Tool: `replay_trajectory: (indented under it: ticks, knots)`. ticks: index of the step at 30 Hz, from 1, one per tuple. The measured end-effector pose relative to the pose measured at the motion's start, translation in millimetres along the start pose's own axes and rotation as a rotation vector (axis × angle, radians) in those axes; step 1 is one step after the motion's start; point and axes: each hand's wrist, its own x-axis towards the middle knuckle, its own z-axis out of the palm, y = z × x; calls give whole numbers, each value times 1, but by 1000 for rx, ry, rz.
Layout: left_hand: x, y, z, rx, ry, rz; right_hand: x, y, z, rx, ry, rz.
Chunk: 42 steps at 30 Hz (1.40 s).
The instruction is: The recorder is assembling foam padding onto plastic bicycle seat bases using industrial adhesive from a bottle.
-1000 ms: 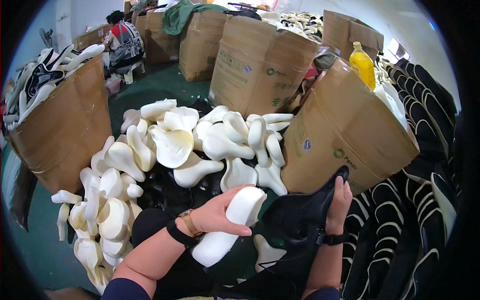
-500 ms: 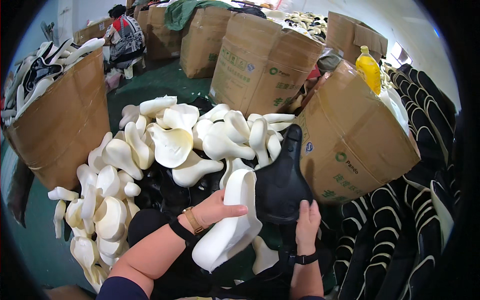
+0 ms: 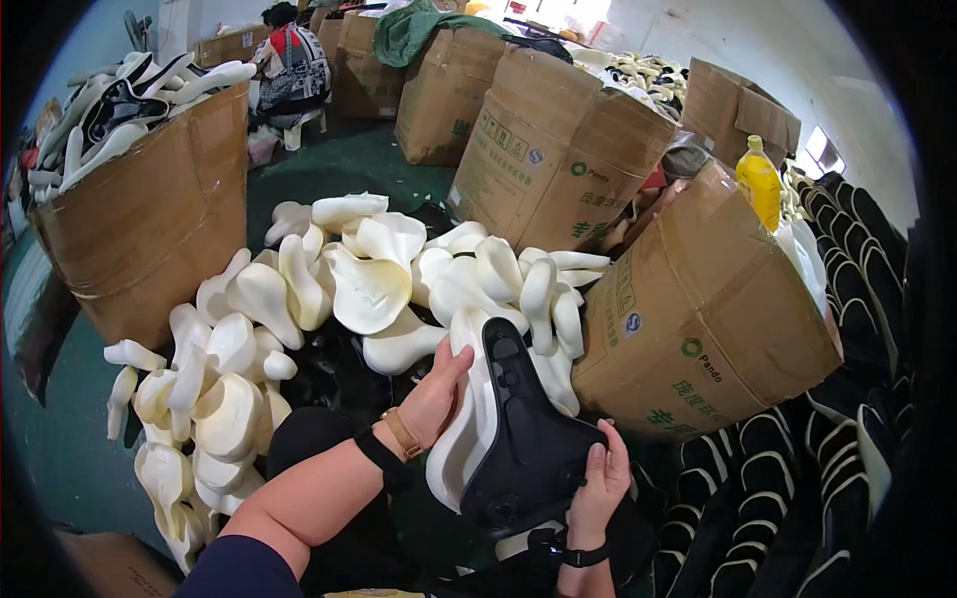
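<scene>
My left hand (image 3: 431,401) is closed on a white foam saddle pad (image 3: 457,453), its thumb pressing the inner side near the narrow nose. My right hand (image 3: 599,488) grips a black bicycle saddle base (image 3: 526,444) by its wide right corner. The base lies over the pad, noses both pointing away from me, and covers much of the pad's hollow. Some of the pad shows along the base's left edge. Just beyond my hands is a heap of loose white and cream foam pads (image 3: 371,289), with dark glossy pieces (image 3: 334,374) under it.
Tall cardboard boxes stand at the left (image 3: 159,219), the back (image 3: 558,149) and the right (image 3: 708,319). A yellow bottle (image 3: 760,184) sits atop the right one. Rows of nested black saddles with cream edges (image 3: 763,488) lie at lower right. Another person (image 3: 294,65) sits far back left.
The saddle base has turned over and moved down-left onto the foam pad. The pad has swung upright, its nose now pointing away. Both hands have come closer together.
</scene>
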Motion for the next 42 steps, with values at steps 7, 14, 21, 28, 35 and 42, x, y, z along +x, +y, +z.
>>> replay_trajectory:
  ticks: [7, 14, 21, 28, 35, 42]
  knots:
    - [-4, 1, 1, 6, -60, 9, 6, 10, 11, -126, -20, -42]
    - [-8, 1, 3, 13, -97, 31, 2, 6, 13, -89, -51, 95]
    - [-5, -5, 0, 304, -7, 109, 3, 5, 27, -403, 84, -192]
    - [1, -3, -5, 149, -31, 20, 4, 15, 30, -465, 112, -196]
    - [-4, -1, -4, 84, 43, -53, 10, 13, 28, -440, 27, -198]
    - [-1, 4, -1, 62, 20, -92, 22, 14, 22, -512, -14, -364]
